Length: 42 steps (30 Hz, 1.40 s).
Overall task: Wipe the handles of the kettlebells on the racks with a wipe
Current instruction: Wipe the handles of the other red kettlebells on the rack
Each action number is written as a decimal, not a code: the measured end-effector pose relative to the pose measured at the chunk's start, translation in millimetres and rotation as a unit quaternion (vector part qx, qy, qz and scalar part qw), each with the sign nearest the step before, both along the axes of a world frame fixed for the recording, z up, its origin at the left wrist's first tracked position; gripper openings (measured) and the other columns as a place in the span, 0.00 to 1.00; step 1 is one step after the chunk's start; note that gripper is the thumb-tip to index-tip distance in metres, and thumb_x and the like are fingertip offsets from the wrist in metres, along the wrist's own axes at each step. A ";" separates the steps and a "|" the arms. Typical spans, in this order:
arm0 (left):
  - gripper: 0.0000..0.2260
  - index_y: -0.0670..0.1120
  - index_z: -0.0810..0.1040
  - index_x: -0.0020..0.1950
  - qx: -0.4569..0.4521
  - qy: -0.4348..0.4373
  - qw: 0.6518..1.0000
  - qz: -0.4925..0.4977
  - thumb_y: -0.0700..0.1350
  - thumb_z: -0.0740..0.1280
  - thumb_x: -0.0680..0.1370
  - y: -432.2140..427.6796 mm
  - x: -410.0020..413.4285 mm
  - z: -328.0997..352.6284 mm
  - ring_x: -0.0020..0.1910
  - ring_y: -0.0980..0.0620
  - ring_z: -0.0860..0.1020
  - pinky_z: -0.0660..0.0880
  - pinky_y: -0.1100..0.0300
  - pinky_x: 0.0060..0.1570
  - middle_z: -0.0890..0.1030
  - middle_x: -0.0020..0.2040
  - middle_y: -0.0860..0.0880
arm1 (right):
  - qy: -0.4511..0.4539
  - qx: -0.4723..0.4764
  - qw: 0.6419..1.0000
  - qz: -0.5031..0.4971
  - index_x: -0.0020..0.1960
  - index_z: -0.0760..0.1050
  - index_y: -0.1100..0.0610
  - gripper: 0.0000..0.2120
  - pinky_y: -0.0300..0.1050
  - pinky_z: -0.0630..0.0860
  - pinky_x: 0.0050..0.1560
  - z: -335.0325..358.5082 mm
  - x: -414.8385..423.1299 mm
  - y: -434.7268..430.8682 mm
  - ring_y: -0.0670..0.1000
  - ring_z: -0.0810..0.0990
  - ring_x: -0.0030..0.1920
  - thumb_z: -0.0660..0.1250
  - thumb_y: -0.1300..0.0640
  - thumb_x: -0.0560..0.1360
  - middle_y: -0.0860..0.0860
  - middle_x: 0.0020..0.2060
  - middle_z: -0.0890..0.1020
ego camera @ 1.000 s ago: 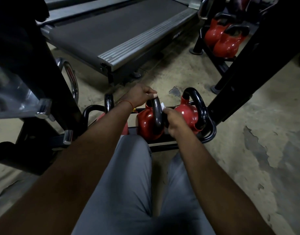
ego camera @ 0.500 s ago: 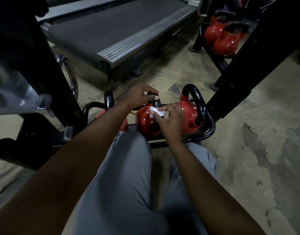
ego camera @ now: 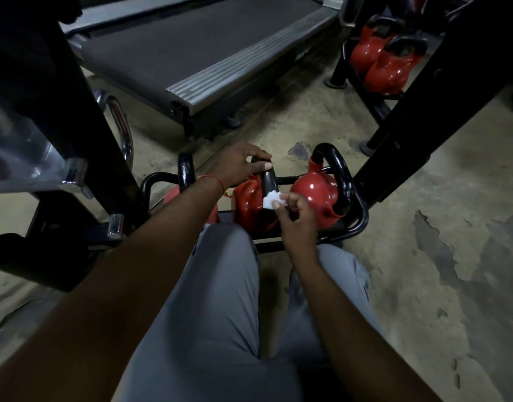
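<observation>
- Lower centre: right hand pinches white wipe between thumb and fingertips; wipe touches near leg of middle kettlebell handle.
- Change: a second ago this hand wrapped handle leg. Now drawn back, wipe exposed, only light contact low on handle.
- Left hand unchanged, curled over handle top, steadying.
- Judgement: this handle nearly done; wipe being regripped or moved on.
- Right kettlebell beside it on same low rack, likely next.
- Upper frame: treadmill.
- Upper right: far kettlebells, not yet reached.
</observation>
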<state>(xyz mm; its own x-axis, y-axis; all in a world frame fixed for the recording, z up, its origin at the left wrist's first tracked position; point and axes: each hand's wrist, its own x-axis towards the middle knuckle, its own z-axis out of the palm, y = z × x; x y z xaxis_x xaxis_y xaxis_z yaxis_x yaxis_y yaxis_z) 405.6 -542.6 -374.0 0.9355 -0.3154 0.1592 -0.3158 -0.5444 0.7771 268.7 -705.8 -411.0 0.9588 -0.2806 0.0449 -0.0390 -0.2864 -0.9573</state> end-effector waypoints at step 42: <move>0.13 0.49 0.83 0.59 -0.024 0.015 1.000 -0.002 0.50 0.72 0.75 -1.8 -2.0 -5.7 0.56 0.59 0.76 0.68 0.70 0.52 0.82 0.59 0.52 | -0.132 -0.248 0.949 -0.141 0.52 0.80 0.49 0.11 0.52 0.67 0.57 -9.5 -8.9 22.8 0.52 0.71 0.57 0.74 0.47 0.73 0.49 0.53 0.78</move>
